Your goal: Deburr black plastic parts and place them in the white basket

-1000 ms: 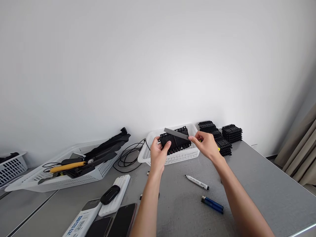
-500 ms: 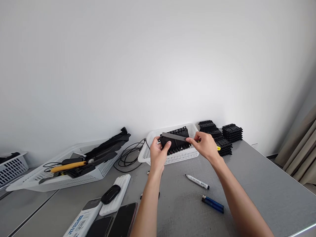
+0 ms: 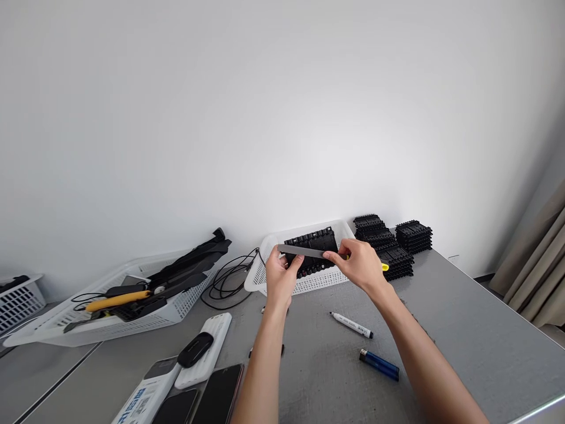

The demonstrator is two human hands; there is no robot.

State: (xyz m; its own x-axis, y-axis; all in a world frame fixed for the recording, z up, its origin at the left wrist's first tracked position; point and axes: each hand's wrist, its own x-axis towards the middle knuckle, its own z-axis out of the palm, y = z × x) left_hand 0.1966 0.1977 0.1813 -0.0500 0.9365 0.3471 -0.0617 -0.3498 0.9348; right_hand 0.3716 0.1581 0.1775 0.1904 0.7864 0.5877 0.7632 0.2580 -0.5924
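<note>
- The left hand (image 3: 280, 280) grasps a black panel (image 3: 324, 240) by its left end, with the thumb across the front face and the fingers going behind.
- The right hand (image 3: 361, 263) grips a flat gray tool (image 3: 304, 252), thumb along it; a yellow handle (image 3: 385, 267) sticks out past the right side of that hand.
- The panel is held up between the two hands, tilted to face the person, its left end in the left hand and its right end just beside the right fingers.
- The gray tool lies slantwise across the front of the panel, its far end by the left fingers, above the thumb; whether it presses on the panel cannot be told.
- Behind the panel sits a white basket (image 3: 324, 286) on the gray table (image 3: 468, 335).
- To the right, near the wall, black panels like it stand in stacks (image 3: 414, 237).
- A white box (image 3: 143, 393) at lower left carries large blue print, too blurred to read.
- The white marker (image 3: 352, 325) bears small dark lettering, also too small to read.
- Right of the marker and nearer the person lies a blue lighter (image 3: 379, 365); no brand can be made out on it.
</note>
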